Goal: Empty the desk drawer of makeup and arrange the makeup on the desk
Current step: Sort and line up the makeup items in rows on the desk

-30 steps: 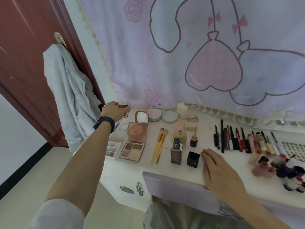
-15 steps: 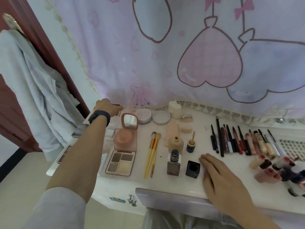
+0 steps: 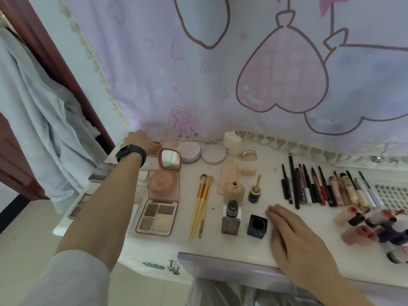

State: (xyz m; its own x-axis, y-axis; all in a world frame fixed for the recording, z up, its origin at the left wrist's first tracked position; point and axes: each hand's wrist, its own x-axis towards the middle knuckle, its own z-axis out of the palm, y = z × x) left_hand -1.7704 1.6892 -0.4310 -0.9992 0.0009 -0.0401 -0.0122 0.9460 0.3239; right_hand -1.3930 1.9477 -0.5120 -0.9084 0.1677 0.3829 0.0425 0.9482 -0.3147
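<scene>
Two brushes (image 3: 203, 191) — two round compacts (image 3: 189, 151).

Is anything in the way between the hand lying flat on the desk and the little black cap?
No, nothing I can see. The right hand lies flat on the desk, and the black cap sits just left of its fingers. The brown bottle stands on the cap's other side, out of the way.

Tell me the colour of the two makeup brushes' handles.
Yellow, on the makeup brushes, head view.
</scene>
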